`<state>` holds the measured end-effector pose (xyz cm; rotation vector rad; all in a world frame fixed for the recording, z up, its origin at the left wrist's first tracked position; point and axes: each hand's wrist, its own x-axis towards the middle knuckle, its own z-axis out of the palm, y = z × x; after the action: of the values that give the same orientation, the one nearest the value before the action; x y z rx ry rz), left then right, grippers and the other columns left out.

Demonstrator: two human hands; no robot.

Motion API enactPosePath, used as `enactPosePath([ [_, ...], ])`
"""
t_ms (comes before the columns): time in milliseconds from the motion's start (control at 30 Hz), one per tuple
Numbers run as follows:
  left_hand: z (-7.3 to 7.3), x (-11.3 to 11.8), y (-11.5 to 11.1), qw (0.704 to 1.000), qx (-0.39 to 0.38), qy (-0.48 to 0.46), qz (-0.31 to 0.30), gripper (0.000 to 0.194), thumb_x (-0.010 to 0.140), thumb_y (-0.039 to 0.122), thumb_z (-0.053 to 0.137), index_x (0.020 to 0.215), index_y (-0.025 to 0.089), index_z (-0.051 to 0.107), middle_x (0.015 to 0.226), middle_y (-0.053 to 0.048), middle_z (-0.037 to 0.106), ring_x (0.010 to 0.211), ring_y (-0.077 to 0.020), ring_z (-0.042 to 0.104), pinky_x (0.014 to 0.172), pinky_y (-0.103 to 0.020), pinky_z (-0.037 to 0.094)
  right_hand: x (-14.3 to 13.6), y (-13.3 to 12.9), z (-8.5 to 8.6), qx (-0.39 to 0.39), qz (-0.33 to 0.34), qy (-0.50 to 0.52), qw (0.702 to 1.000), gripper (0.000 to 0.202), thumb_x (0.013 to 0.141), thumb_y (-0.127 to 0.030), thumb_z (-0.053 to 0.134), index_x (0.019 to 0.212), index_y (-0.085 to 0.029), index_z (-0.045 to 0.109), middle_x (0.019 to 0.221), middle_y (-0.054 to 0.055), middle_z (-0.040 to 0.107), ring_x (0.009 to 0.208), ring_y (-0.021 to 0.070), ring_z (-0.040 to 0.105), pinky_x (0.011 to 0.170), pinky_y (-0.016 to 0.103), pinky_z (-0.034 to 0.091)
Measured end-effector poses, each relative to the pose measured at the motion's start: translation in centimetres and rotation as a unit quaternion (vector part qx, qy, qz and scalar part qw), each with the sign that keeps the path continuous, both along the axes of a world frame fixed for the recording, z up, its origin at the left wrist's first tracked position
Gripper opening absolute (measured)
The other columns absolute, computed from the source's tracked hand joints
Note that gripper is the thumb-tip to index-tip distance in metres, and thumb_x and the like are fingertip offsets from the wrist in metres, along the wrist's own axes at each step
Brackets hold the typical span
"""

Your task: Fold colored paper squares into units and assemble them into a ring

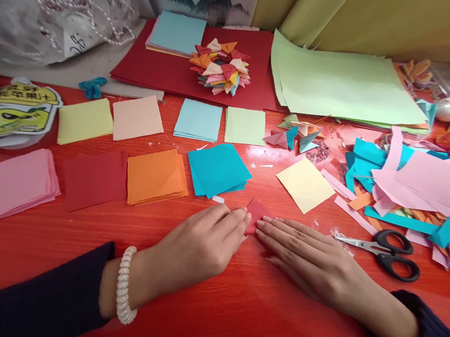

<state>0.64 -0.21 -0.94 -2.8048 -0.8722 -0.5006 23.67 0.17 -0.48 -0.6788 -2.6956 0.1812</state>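
A small folded piece of red paper (258, 212) lies on the table between both hands. At its left edge are the curled fingers of my left hand (210, 238), closed on the paper; the thumb is mostly hidden. My right hand (312, 258) rests flat with fingers stretched out, the fingertips on the paper's right side. Just beyond lie a stack of teal paper squares (219, 169) and a pale yellow square (305, 184). Scissors (383, 251) with black handles lie to the right of my right hand.
Stacks of orange (154, 176), red (94, 180) and pink squares (18, 184) stand left. A folded-paper ring (220, 69) sits on red sheets (151, 66) at the back, beside green sheets (337, 84). Paper scraps (424, 182) are heaped at right, a plastic bag (55, 11) at back left.
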Motion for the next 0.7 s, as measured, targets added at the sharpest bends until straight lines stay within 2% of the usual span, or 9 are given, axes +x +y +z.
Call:
enactPosePath([
  [333, 0.07, 0.1, -0.08, 1.0, -0.008, 0.004, 0.004, 0.026, 0.09, 0.016, 0.046, 0.108, 0.002, 0.057, 0.104, -0.014, 0.063, 0.097, -0.0228, 0.059, 0.082, -0.036, 0.052, -0.13, -0.29, 0.09, -0.026, -0.002, 0.003, 1.0, 0.035, 0.083, -0.006, 0.051, 0.118, -0.003, 0.052, 0.122, 0.013, 0.056, 0.122, 0.0182, 0.043, 0.102, 0.035, 0.041],
  [433, 0.42, 0.18, -0.26, 1.0, -0.001, -0.001, 0.018, 0.026, 0.09, 0.018, 0.046, 0.107, 0.002, 0.058, 0.106, -0.015, 0.062, 0.098, -0.0247, 0.058, 0.082, -0.038, 0.051, -0.26, -0.39, 0.24, -0.016, -0.007, -0.008, 1.0, 0.036, 0.084, -0.008, 0.051, 0.119, -0.005, 0.052, 0.123, 0.013, 0.055, 0.122, 0.0191, 0.044, 0.104, 0.039, 0.039],
  [533, 0.79, 0.19, -0.45, 0.999, 0.041, 0.009, -0.024, 0.025, 0.088, 0.013, 0.046, 0.108, 0.003, 0.057, 0.113, -0.016, 0.059, 0.104, -0.0259, 0.055, 0.084, -0.04, 0.048, -0.31, -0.46, 0.44, -0.002, -0.004, -0.01, 1.0, 0.033, 0.085, -0.009, 0.048, 0.117, -0.004, 0.053, 0.121, 0.013, 0.056, 0.12, 0.0207, 0.046, 0.104, 0.044, 0.037],
  [633, 0.94, 0.21, -0.48, 0.995, 0.056, 0.008, -0.081, 0.021, 0.087, 0.01, 0.047, 0.1, 0.004, 0.061, 0.103, -0.012, 0.064, 0.097, -0.0229, 0.059, 0.082, -0.037, 0.048, -0.22, -0.53, 0.51, 0.002, -0.004, -0.01, 1.0, 0.032, 0.084, -0.008, 0.048, 0.115, -0.004, 0.054, 0.122, 0.013, 0.055, 0.119, 0.0214, 0.047, 0.105, 0.046, 0.035],
  [700, 0.9, 0.2, -0.44, 0.996, 0.043, 0.007, -0.082, 0.018, 0.086, 0.011, 0.049, 0.097, 0.005, 0.063, 0.096, -0.009, 0.066, 0.091, -0.0217, 0.061, 0.078, -0.036, 0.048, -0.07, -0.53, 0.38, 0.0, -0.01, -0.012, 1.0, 0.033, 0.084, -0.007, 0.048, 0.116, -0.005, 0.053, 0.123, 0.012, 0.055, 0.119, 0.0202, 0.047, 0.106, 0.046, 0.032],
])
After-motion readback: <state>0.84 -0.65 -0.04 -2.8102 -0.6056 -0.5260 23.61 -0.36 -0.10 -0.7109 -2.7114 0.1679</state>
